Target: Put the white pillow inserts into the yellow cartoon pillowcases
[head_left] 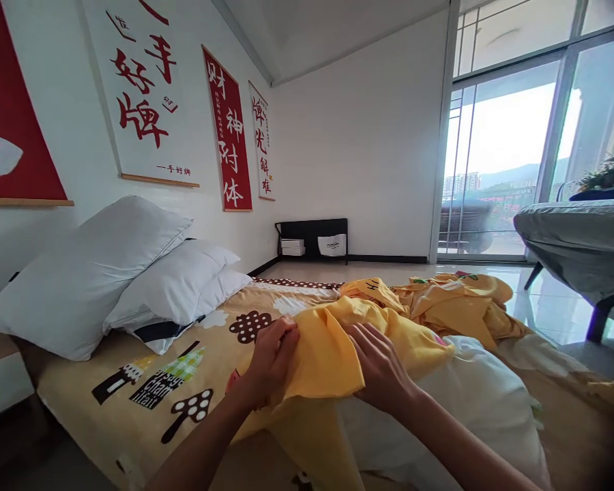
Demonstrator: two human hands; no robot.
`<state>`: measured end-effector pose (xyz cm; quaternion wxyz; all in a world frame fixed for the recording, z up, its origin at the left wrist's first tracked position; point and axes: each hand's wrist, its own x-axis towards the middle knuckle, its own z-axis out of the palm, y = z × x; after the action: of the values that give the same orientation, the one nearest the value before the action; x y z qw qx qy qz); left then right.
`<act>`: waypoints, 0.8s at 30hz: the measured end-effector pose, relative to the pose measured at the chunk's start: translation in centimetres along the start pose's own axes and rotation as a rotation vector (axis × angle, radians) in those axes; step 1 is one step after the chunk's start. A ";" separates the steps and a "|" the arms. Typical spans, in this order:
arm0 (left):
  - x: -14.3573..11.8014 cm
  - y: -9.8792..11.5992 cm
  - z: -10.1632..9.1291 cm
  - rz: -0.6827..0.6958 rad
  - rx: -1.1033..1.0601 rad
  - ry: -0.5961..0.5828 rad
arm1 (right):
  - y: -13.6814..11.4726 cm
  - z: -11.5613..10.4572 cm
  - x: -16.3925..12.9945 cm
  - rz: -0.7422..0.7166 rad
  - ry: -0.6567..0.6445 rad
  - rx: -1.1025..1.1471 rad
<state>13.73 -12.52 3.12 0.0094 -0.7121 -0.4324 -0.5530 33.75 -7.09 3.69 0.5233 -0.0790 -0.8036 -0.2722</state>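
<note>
A yellow pillowcase (327, 348) is bunched up in front of me, its loose edge stretched between my hands. My left hand (273, 361) has its fingers curled round the left side of the cloth. On the right, the fingers of my right hand (378, 361) close on a fold of it. A plump white pillow (455, 402) lies under and beside my right forearm, partly covered by the yellow cloth. How far the pillow reaches into the cloth is hidden. Both rest on a bed with a beige patterned sheet (148, 436).
White pillows (133, 259) are stacked at the bed's left end by the wall. More crumpled yellow bedding (455, 307) lies toward the far right side. A black low rack (312, 239) stands against the far wall, and a grey-covered seat (583, 239) stands at right.
</note>
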 end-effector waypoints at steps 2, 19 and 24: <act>-0.1 0.1 -0.4 -0.068 -0.082 -0.011 | -0.3 0.3 -0.2 -0.009 -0.004 -0.011; 0.5 -0.3 -1.1 -0.254 -0.357 -0.027 | -0.4 1.1 -1.6 0.122 -0.079 0.038; 0.6 0.1 -1.1 -0.329 -0.406 -0.083 | -1.0 0.8 -2.6 0.028 -0.080 0.034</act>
<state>12.94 -12.77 4.04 -0.2413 -0.6418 -0.4225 -0.5927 33.79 -7.11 0.77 0.4958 -0.0920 -0.8272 -0.2477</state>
